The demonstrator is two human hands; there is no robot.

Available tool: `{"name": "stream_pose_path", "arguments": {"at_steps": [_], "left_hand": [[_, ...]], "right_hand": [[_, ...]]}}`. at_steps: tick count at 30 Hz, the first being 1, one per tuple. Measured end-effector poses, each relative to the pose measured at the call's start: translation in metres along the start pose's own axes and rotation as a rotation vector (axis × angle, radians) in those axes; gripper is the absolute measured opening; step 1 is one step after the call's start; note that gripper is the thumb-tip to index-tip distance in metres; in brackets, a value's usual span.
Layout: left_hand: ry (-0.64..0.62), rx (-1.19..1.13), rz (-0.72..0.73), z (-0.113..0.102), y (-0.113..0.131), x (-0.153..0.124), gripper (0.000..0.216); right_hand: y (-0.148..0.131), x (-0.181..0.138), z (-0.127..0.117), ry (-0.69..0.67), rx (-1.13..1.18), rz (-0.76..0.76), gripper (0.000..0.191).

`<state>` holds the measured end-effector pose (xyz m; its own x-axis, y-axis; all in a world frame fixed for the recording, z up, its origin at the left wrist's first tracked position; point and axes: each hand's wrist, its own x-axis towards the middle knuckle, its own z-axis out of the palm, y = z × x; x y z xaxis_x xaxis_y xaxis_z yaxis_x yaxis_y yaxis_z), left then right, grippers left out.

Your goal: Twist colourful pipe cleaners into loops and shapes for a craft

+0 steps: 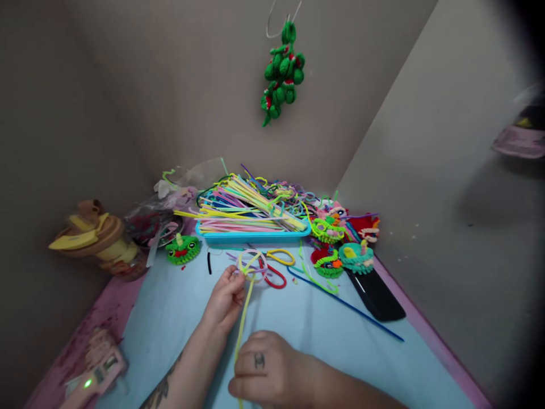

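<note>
A yellow pipe cleaner (243,318) is held taut between both hands above the light-blue worktop (170,318).

Its looped far end (252,264) is pinched by the fingers of the left hand (225,301), just in front of the blue tray (251,237); the near end is enclosed by the closed fingers of the right hand (266,369). The long axis runs from the person toward the tray. The tray is filled with a heap of coloured pipe cleaners (244,210), laid mostly lengthwise. Right of the tray, finished pipe-cleaner figures (343,244) are gathered.
</note>
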<state>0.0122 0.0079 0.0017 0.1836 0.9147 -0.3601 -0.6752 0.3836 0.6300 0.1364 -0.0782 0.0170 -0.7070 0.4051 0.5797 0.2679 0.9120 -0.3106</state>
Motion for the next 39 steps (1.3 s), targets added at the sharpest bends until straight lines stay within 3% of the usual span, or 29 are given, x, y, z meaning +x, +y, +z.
{"name": "stream_pose_path", "arguments": {"at_steps": [2, 6, 12, 33, 39], "left_hand": [[0.023, 0.054, 0.013, 0.001, -0.001, -0.001, 0.049], [0.03, 0.188, 0.027, 0.008, -0.008, -0.007, 0.047], [0.011, 0.294, -0.011, 0.018, -0.016, -0.018, 0.042], [0.035, 0.275, 0.047, 0.026, -0.021, -0.026, 0.042], [0.009, 0.263, 0.067, 0.021, -0.024, -0.025, 0.039]], "right_hand": [[0.006, -0.003, -0.002, 0.095, 0.014, 0.11, 0.028], [0.03, -0.012, -0.005, 0.385, -0.076, 0.476, 0.028], [0.05, -0.016, -0.009, 0.541, -0.175, 0.639, 0.013], [0.054, -0.017, -0.008, 0.671, -0.283, 0.637, 0.01], [0.05, -0.015, -0.009, 0.62, -0.25, 0.644, 0.015]]}}
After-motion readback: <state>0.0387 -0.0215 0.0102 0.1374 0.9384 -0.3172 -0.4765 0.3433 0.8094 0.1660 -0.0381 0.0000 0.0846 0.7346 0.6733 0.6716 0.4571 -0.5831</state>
